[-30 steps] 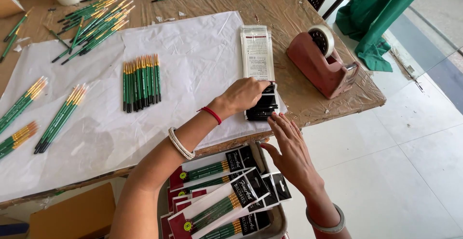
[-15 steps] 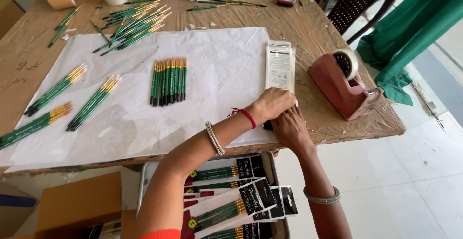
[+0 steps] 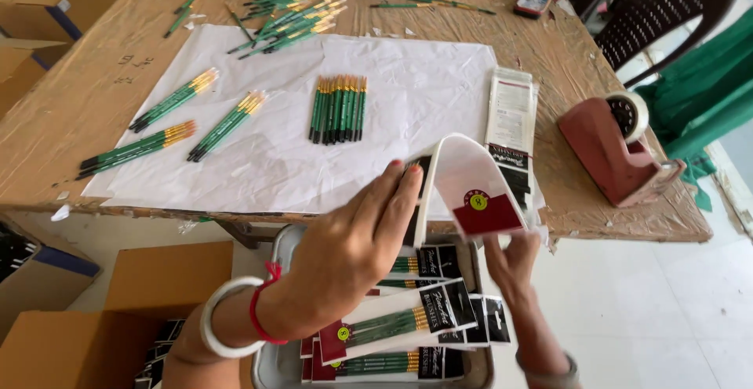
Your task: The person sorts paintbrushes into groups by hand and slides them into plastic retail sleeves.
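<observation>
Centre frame: left hand (image 3: 345, 252) and right hand (image 3: 514, 259) pinch an arched card sleeve (image 3: 471, 181), bent open above the tray (image 3: 274, 361) of packed brushes (image 3: 392, 326).

A large paper sheet (image 3: 259, 161) lies on the table (image 3: 70, 114). On the sheet, a row of brushes (image 3: 339, 108) sits at centre, with three small bundles (image 3: 169, 126) to its left. A loose brush pile (image 3: 294, 16) lies at the sheet's far edge. A sleeve stack (image 3: 511, 118) lies right of the sheet, and the tape dispenser (image 3: 616, 154) further right. A tray of packed brush sets (image 3: 392, 330) sits below the table's near edge, with cardboard boxes (image 3: 102, 310) to its left.
</observation>
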